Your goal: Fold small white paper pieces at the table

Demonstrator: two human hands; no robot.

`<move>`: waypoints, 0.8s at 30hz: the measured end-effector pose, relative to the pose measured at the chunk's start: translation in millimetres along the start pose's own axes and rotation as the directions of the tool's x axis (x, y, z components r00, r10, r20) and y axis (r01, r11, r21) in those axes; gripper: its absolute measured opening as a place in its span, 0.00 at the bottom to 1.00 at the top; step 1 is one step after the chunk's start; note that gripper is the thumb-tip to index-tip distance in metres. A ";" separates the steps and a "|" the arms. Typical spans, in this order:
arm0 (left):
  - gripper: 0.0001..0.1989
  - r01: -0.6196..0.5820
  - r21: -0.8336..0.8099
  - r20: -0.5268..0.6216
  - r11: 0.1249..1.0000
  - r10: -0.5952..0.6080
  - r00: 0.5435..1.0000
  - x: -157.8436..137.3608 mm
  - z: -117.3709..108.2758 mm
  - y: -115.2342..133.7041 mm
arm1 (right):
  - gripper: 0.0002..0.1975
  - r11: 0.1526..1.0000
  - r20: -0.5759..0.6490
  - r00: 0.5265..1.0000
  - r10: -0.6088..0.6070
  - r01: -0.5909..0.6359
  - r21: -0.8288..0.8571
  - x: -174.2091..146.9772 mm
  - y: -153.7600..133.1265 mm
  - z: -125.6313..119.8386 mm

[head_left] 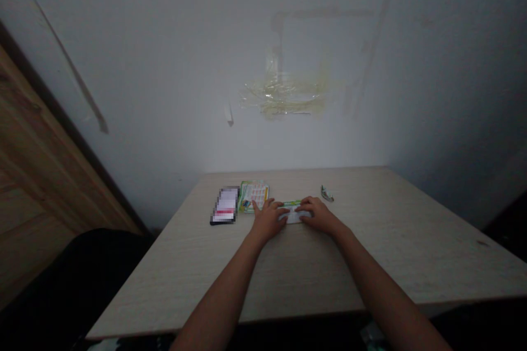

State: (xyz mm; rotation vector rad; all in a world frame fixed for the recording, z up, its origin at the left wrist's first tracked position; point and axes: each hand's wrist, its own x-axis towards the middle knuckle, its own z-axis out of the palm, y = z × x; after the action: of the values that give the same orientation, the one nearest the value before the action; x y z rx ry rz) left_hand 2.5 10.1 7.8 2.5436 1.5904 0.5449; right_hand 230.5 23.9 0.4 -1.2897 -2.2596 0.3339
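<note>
A flat white-and-green piece (293,216), which looks like folded paper or a packet, lies on the table between my two hands. My left hand (268,221) grips its left end, with the fingers over the top and the thumb at the near edge. At the right end, my right hand (319,214) holds it the same way with bent fingers. Both hands cover parts of the piece, so its full outline is hidden. Just beyond my left hand lies a printed packet (255,193) with green edges and rows of small pictures.
A phone (225,205) with a lit, blurred screen lies left of the printed packet. A small crumpled strip (327,193) rests beyond my right hand. The pale wooden table (411,241) meets a wall (164,93) with old tape (290,96) on it.
</note>
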 end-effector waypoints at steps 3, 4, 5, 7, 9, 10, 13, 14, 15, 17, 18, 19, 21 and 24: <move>0.17 -0.014 -0.011 0.038 1.000 0.015 0.999 0.4 -0.6 -1.7 | 0.17 0.999 0.035 0.999 -0.025 0.024 0.045 0.6 3.4 -0.1; 0.19 -0.016 -0.009 0.047 1.000 0.016 0.999 0.6 -0.6 -2.6 | 0.18 0.998 0.046 0.998 -0.031 0.028 0.064 0.8 4.6 -0.4; 0.20 -0.015 -0.003 0.051 1.000 0.016 0.999 0.8 -0.4 -3.5 | 0.19 0.996 0.055 0.998 -0.036 0.031 0.080 1.0 5.8 -0.8; 0.23 -0.019 0.009 0.056 1.000 0.018 0.998 1.2 0.2 -5.3 | 0.20 0.994 0.064 0.997 -0.049 0.042 0.104 1.2 7.8 -1.5; 0.24 -0.024 0.017 0.059 1.000 0.023 0.998 1.7 0.9 -6.7 | 0.21 0.991 0.061 0.996 -0.061 0.053 0.121 1.2 9.4 -1.8; 0.24 -0.025 0.018 0.061 1.000 0.023 0.998 1.9 1.3 -7.3 | 0.22 0.990 0.059 0.996 -0.064 0.056 0.127 1.2 10.0 -1.8; 0.23 -0.019 0.011 0.068 1.000 0.018 0.998 2.3 1.6 -7.9 | 0.21 0.990 0.052 0.997 -0.054 0.047 0.135 0.9 11.7 -0.6; 0.23 -0.018 0.007 0.068 1.000 0.017 0.998 2.3 1.5 -7.8 | 0.21 0.990 0.050 0.998 -0.050 0.043 0.135 0.8 12.3 0.0; 0.23 -0.018 0.002 0.067 1.000 0.018 0.998 2.2 1.2 -7.6 | 0.20 0.990 0.046 0.998 -0.048 0.042 0.137 0.7 12.7 0.5; 0.22 -0.020 -0.013 0.060 1.000 0.021 0.998 2.0 0.0 -6.9 | 0.20 0.989 0.041 0.998 -0.049 0.043 0.145 0.6 13.0 1.1; 0.22 -0.021 -0.021 0.057 1.000 0.022 0.998 1.9 -0.7 -6.5 | 0.19 0.988 0.038 0.998 -0.050 0.043 0.150 0.5 12.6 0.9; 0.22 -0.021 -0.029 0.057 0.999 0.022 0.998 1.8 -1.6 -6.2 | 0.19 0.987 0.036 0.998 -0.049 0.043 0.156 0.4 12.0 0.5; 0.21 -0.017 -0.040 0.064 0.999 0.019 0.998 1.8 -3.2 -5.8 | 0.18 0.985 0.028 0.999 -0.043 0.038 0.167 0.2 9.9 -1.1; 0.21 -0.007 -0.046 0.076 0.999 0.011 0.997 2.1 -4.4 -5.9 | 0.15 0.982 0.012 0.999 -0.042 0.040 0.187 0.3 6.7 -3.6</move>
State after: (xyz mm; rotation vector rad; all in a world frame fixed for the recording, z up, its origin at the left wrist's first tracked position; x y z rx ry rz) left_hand -3.2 14.1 10.9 2.5084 1.5244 0.4736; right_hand 237.1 27.5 0.4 -1.1463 -2.2053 0.5289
